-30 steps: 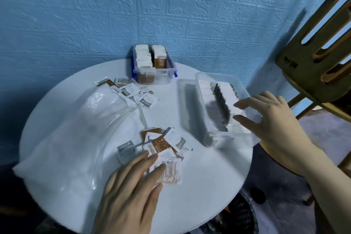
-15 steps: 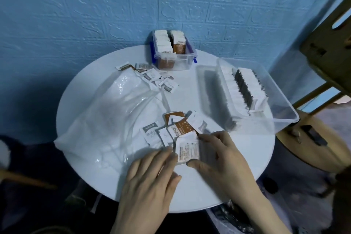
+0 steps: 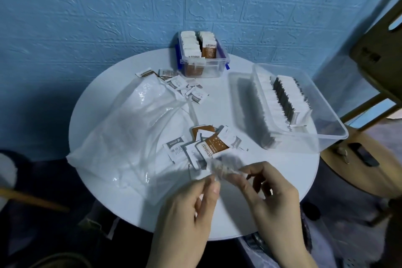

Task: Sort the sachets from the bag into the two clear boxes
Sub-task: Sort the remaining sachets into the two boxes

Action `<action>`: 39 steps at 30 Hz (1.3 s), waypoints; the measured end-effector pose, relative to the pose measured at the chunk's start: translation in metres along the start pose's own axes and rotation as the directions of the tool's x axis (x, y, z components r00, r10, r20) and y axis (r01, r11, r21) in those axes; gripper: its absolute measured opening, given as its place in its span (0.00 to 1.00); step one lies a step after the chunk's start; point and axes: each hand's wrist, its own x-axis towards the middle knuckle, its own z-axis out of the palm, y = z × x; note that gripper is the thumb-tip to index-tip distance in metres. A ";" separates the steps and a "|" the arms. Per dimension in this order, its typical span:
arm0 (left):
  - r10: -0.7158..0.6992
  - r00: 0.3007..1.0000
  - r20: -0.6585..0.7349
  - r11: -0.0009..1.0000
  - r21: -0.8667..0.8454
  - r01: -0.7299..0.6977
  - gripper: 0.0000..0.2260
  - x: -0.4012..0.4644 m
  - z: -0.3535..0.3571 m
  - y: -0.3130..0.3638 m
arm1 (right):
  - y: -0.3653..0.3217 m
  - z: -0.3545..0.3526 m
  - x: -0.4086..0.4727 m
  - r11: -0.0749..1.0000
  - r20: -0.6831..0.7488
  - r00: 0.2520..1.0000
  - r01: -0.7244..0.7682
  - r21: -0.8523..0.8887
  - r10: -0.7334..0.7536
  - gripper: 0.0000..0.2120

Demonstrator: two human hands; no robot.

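Near the front of the round white table [image 3: 282, 191], my left hand [image 3: 191, 209] and my right hand [image 3: 267, 193] together pinch a blurred pale sachet [image 3: 224, 165] just above the tabletop. Right behind it lies a loose pile of white and brown sachets [image 3: 208, 146]. A crumpled clear plastic bag [image 3: 130, 132] spreads over the table's left half. A small clear box [image 3: 202, 54] packed with upright brown and white sachets stands at the back by the wall. A large clear box [image 3: 326, 128] holding a row of white sachets sits at the right edge.
More sachets [image 3: 185, 85] are scattered at the back left, between the bag and the small box. A wooden chair [image 3: 378, 50] stands at the right beyond the table. The blue textured wall [image 3: 130, 17] closes the back.
Both hands have lifted the pale sachet off the pile and now pinch it between them; before, they lay flat on it. The view has tilted slightly.
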 end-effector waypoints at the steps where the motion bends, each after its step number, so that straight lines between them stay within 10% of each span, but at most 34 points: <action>1: -0.089 0.995 0.042 0.989 -0.111 0.093 0.15 0.000 0.001 0.004 | -0.001 0.002 -0.003 0.994 -0.009 0.995 0.097 -0.057 -0.098 0.08; 8: -0.204 0.979 0.022 0.885 -0.422 0.194 0.08 0.006 0.002 -0.001 | -0.002 0.015 -0.020 0.911 0.143 0.903 0.412 -0.024 -0.405 0.03; 13: -0.357 0.934 0.033 0.760 -0.571 0.311 0.12 0.009 -0.004 -0.001 | -0.005 0.006 0.014 0.946 0.244 0.915 0.322 0.037 -0.321 0.06; 23: -0.372 0.924 0.093 0.731 -0.585 0.353 0.11 0.010 -0.007 -0.004 | 0.013 0.019 0.103 0.772 0.640 0.751 0.500 -0.393 -0.161 0.23; 31: -0.355 0.930 0.098 0.724 -0.600 0.340 0.13 0.009 -0.006 -0.009 | 0.007 0.021 0.103 0.946 0.385 0.913 0.236 -0.223 -0.138 0.07; 34: -0.337 0.938 0.077 0.734 -0.602 0.313 0.14 0.008 -0.006 -0.010 | -0.003 0.018 0.094 0.996 0.207 0.978 0.019 0.088 -0.037 0.06; 39: -0.302 0.952 0.052 0.743 -0.613 0.269 0.12 0.006 -0.006 -0.010 | -0.020 0.014 0.052 0.801 0.354 0.912 -0.367 0.473 0.209 0.11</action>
